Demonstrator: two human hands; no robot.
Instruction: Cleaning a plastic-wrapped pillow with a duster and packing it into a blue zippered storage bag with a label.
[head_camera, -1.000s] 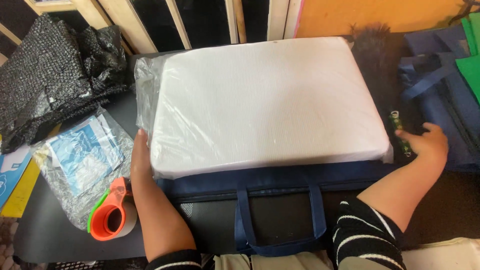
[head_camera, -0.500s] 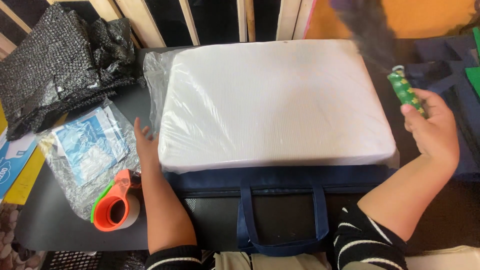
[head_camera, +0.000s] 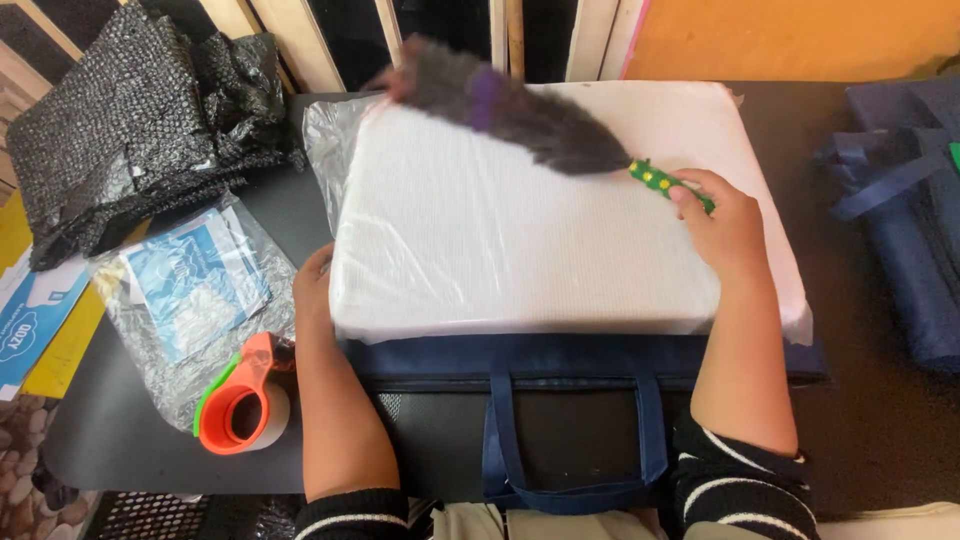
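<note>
While the view looks straight down, these lines hold:

Right hand: the right hand (head_camera: 722, 222) is closed around the green patterned handle of a feather duster (head_camera: 520, 115), fingers wrapped tight on it.
Feather duster: its dark grey plume, with a purple band, lies slantwise across the far half of the white foam pad (head_camera: 540, 230) — blurred, so whether the feathers touch the wrap is hard to tell.
Left hand: the left hand (head_camera: 314, 292) rests flat against the pad's left edge, fingers loosely together, gripping nothing.
White foam pad: wrapped in clear plastic, it lies on a navy fabric bag (head_camera: 570, 375) whose handles hang toward the person.
Desk: the dark desk (head_camera: 120, 450) also carries an orange tape dispenser (head_camera: 243, 400) just beside the left forearm, a clear packet with blue paper (head_camera: 190, 290) — and black bubble wrap (head_camera: 120, 120) at the far left.
</note>
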